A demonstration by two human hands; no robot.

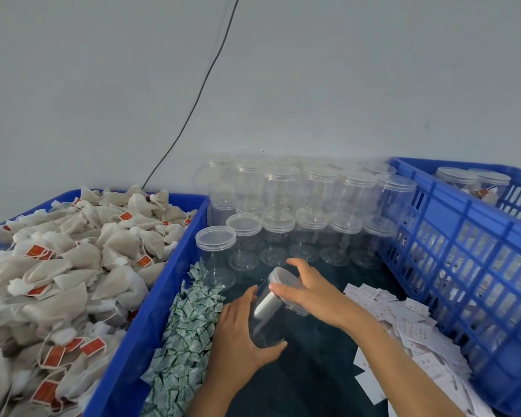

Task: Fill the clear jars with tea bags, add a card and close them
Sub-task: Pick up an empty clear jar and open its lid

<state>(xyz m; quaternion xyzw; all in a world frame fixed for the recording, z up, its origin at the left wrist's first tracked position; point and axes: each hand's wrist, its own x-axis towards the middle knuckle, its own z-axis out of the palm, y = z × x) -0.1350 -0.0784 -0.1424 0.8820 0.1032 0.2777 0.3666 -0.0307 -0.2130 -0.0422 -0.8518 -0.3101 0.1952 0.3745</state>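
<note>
Left hand [241,332] wrapped round the body of an empty clear jar [268,320], tilted, just right of the green-printed sachet pile [187,335]; right hand [310,291] clamped over its lid [286,284]. Likely unscrewing. Best done bracing the body firm, turning only the lid, keeping it level against cross-binding. Tea bags [73,266] waiting left of the sachets; cards [403,323] right.

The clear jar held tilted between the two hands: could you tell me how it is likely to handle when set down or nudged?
The clear jar looks empty and thin-walled, so probably light and easily knocked. Its round smooth sides suggest it would roll if laid down, and may be slippery. The left hand steadies its body while the right hand holds the lid.
</note>
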